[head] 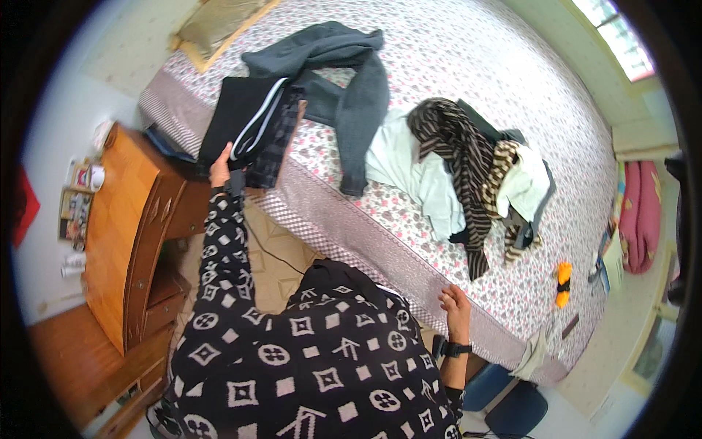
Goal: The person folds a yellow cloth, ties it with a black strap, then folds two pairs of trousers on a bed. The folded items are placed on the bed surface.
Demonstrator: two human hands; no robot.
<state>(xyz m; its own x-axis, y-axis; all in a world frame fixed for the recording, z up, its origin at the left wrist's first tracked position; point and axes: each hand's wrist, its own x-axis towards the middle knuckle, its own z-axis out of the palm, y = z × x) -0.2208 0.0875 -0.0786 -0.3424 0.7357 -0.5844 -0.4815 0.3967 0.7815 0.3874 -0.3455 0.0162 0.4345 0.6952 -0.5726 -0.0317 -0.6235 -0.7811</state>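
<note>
My left hand (220, 167) grips the near edge of folded black trousers (241, 104) with white side stripes. They lie on a dark plaid garment (281, 142) at the left end of the bed. Just beyond, a dark grey long-sleeved top (351, 82) is spread loosely on the floral bedsheet (449, 49). My right hand (456, 310) is empty above the bed's near edge, its fingers loosely bent and apart. Farther in lies a loose heap with a brown-and-black striped garment (466, 153), a pale mint garment (419, 173) and a white piece (524, 184).
A wooden desk (123, 230) with drawers stands at left, close to the bed. An orange-and-black item (563, 285) lies on the bed at right. Dark blue chairs (515, 409) stand below the bed's right end. A thin cable (269, 249) crosses the tiled floor.
</note>
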